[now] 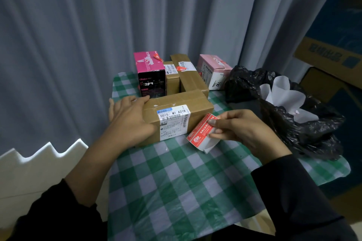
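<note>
A: Brown parcel (195,101) mid-counter (176,182), shipping label (174,121) wrapped over its 6 o'clock edge; left hand (129,117) laid flat over the 9 o'clock end, fingers relaxed, pinning rather than gripping.

B: Right hand (241,131) at the parcel's 4 o'clock corner; thumb and fingers (212,122) pinched on the red sticker strip (201,133); white backing curling loose underneath.

A: Likely step: peel one sticker, seal this parcel; stacked boxes (188,76) at 12 o'clock already wearing red ones.

B: Keep the left palm pressing so nothing slides; peel slowly from a corner; steer clear of the shipping label; lay across a seam, smooth outward from centre.

A: Then drop spent backing into the black bag (313,143) at 3 o'clock, among the white scraps (282,92).
</note>
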